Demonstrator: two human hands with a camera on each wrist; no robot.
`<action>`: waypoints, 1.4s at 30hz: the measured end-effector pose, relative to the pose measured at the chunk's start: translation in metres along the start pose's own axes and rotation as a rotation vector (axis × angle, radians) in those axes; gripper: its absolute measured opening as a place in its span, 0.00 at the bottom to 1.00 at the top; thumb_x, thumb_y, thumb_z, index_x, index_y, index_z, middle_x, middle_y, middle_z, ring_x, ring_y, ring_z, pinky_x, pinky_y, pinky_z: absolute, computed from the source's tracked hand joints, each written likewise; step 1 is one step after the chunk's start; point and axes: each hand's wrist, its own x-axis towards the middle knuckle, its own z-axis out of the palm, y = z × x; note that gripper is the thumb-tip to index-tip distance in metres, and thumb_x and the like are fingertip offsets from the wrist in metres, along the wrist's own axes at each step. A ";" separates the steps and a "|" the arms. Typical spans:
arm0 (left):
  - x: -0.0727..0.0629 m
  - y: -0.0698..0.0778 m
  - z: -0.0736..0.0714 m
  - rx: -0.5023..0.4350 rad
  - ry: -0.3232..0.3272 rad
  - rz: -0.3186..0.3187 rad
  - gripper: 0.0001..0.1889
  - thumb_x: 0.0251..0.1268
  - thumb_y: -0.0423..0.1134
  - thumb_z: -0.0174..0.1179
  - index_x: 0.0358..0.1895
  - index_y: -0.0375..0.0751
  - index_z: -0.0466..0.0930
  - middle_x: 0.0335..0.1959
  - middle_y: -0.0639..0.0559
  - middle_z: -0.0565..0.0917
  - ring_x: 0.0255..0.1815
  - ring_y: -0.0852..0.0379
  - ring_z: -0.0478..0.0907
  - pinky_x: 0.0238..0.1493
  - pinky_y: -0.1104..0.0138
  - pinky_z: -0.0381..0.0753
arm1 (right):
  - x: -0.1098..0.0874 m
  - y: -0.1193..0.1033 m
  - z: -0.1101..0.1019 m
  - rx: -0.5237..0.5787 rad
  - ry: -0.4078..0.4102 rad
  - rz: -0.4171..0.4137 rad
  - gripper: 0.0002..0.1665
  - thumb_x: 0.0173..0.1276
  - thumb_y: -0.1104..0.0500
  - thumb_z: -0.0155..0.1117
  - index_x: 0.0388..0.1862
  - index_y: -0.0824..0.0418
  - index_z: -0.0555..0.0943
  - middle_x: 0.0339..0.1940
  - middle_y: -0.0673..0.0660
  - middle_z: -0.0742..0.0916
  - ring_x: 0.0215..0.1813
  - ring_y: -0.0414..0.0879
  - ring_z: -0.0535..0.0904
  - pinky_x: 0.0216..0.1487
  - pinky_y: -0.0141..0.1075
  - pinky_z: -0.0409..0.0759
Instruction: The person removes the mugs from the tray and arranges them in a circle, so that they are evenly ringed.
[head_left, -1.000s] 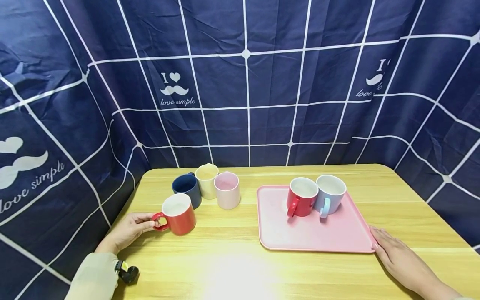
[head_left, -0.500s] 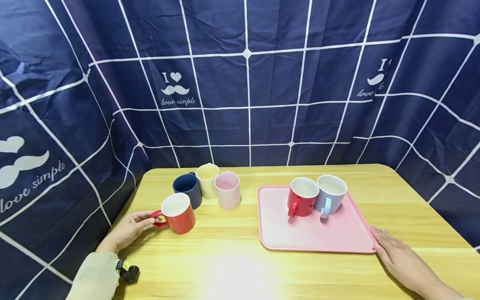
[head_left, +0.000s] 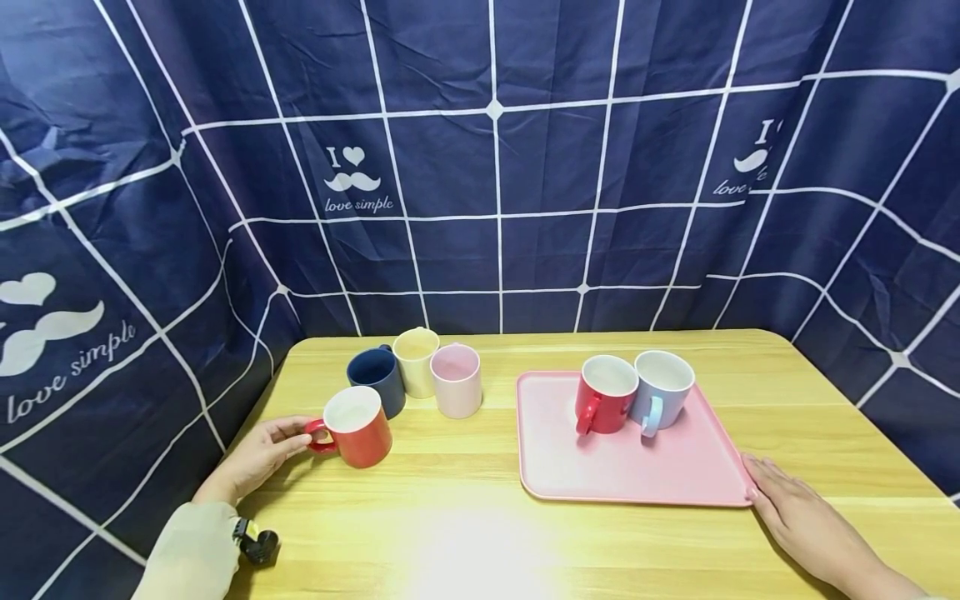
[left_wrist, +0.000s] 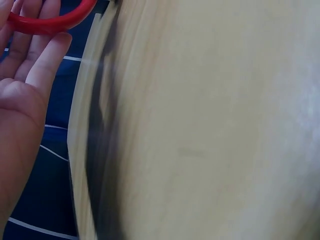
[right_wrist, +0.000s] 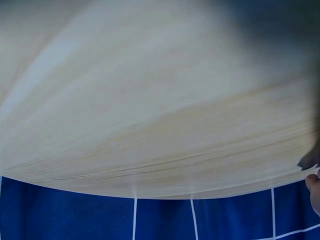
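On the left side of the table, my left hand point(head_left: 258, 458) pinches the handle of a red mug point(head_left: 363, 440) with a white inside. The left wrist view shows thumb and fingers at the red handle point(left_wrist: 50, 24); the rest of that mug is out of frame. My right hand point(head_left: 806, 521) lies with fingers extended against the front right corner of a pink tray point(head_left: 622, 475). On that tray a second red mug point(head_left: 600, 412) and a light blue mug point(head_left: 663, 400) stand upright side by side, handles toward me.
Behind the left-hand mug stand a navy mug point(head_left: 384, 382), a cream mug point(head_left: 415, 367) and a pale pink mug point(head_left: 457, 396), close together. The wooden table point(head_left: 450, 500) has a blue, white-lined curtain point(head_left: 450, 167) along its back and sides.
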 end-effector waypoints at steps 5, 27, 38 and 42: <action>-0.001 0.003 -0.002 0.021 0.009 -0.013 0.21 0.67 0.20 0.48 0.60 0.39 0.75 0.51 0.57 0.82 0.51 0.62 0.78 0.51 0.73 0.75 | 0.001 0.000 0.000 -0.010 0.005 -0.008 0.27 0.75 0.58 0.49 0.66 0.76 0.66 0.60 0.73 0.74 0.74 0.50 0.48 0.70 0.31 0.30; 0.061 0.095 0.018 0.348 0.484 -0.109 0.38 0.71 0.38 0.52 0.75 0.33 0.40 0.72 0.29 0.52 0.70 0.45 0.56 0.70 0.62 0.53 | 0.001 0.000 0.002 -0.007 0.020 -0.018 0.28 0.75 0.58 0.50 0.66 0.75 0.65 0.60 0.74 0.74 0.74 0.53 0.50 0.71 0.33 0.31; 0.110 0.138 0.064 0.467 0.597 -0.079 0.44 0.65 0.47 0.60 0.76 0.40 0.44 0.74 0.37 0.53 0.73 0.42 0.52 0.69 0.51 0.54 | 0.000 -0.001 -0.001 -0.002 -0.002 -0.010 0.28 0.75 0.58 0.50 0.66 0.76 0.65 0.60 0.74 0.74 0.73 0.57 0.51 0.70 0.29 0.29; 0.127 0.137 0.085 0.458 0.655 -0.045 0.43 0.60 0.45 0.64 0.75 0.42 0.50 0.72 0.38 0.58 0.71 0.44 0.57 0.67 0.53 0.59 | 0.001 -0.002 -0.002 -0.009 0.012 -0.020 0.27 0.75 0.58 0.50 0.65 0.76 0.66 0.60 0.74 0.74 0.74 0.52 0.48 0.70 0.29 0.30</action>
